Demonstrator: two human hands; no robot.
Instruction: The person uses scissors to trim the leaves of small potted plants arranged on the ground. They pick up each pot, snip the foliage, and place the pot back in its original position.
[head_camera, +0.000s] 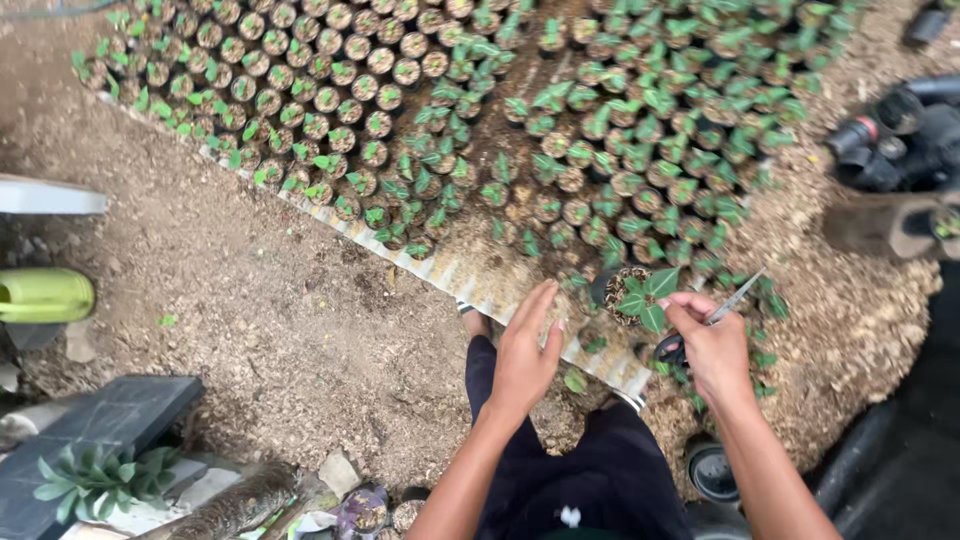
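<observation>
Now | left hand (527, 350) open on soil | right hand (712, 345) grip grasping scissors (722, 308)

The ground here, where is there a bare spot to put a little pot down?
Bare soil lies left of the left hand, between the corrugated edging strip and the dark tray. Beyond the strip, the seedling pots stand packed together. The right hand holds scissors.

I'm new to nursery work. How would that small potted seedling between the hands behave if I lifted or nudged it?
The potted seedling is probably light: the pot is small beside the right hand. It may tip when nudged, since it stands apart from the tightly packed pots. Its broad leaves look soft and fragile; the scissors are near them.
</observation>
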